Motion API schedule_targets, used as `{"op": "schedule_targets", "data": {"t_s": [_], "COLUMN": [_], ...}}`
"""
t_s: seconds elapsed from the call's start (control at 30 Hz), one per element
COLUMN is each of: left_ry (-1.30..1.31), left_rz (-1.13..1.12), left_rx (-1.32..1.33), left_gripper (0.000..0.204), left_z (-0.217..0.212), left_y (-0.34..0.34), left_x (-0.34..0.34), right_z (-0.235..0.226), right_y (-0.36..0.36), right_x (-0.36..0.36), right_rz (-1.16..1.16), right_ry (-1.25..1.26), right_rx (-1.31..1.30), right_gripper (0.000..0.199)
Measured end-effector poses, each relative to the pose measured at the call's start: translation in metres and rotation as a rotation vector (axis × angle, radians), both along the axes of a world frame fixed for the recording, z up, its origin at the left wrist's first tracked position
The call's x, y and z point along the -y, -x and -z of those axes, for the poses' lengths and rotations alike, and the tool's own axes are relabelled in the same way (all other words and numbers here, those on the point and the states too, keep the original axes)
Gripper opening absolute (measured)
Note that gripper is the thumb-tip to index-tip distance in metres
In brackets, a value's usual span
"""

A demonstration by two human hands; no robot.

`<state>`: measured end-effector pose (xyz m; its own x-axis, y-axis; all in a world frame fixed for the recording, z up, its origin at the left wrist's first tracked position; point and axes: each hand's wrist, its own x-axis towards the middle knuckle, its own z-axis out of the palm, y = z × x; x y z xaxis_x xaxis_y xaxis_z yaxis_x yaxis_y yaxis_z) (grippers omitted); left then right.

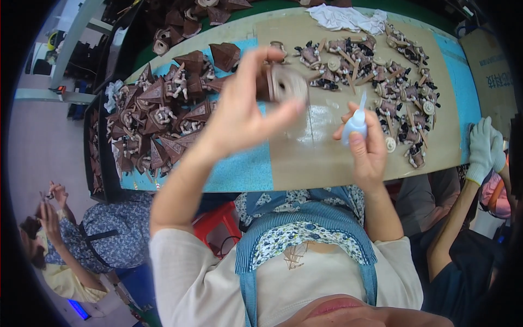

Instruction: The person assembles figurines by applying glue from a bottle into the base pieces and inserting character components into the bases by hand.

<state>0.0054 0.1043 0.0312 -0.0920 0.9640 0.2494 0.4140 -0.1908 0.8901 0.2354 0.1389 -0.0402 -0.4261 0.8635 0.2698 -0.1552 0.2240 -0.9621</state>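
My left hand (237, 122) is raised over the middle of the table, its fingers curved round a brown piece with a pale round base (294, 87) that has a dark hole in it. Motion blurs the piece and the fingertips. Closed round a small pale-blue squeeze bottle (355, 126) with a thin nozzle pointing up, my right hand (373, 155) is just to the right. Brown pointed pieces with small pale figures (158, 106) lie heaped on the left. On the right lie several small brown-and-black figures (417, 117) with thin wooden sticks among them.
The table (297, 169) has a tan top with blue mats. A crumpled white cloth (348, 19) lies at its far edge, and a black crate (97, 152) stands at the left. A co-worker's gloved hands (482, 150) rest at the right end; another person sits at the lower left.
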Motion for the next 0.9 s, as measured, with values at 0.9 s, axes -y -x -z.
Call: {"op": "schedule_targets", "data": {"t_s": [0.9], "left_ry": [0.248], "left_rz": [0.14], "left_rx": [0.753], "left_gripper": [0.069], "left_z": [0.066], "left_y": [-0.057], "left_x": [0.109], "right_z": [-0.094], "right_y": [-0.002], "right_x": [0.034], "right_rz": [-0.281], "right_ry": [-0.716], "right_rx": [0.671], "right_gripper": [0.033]}}
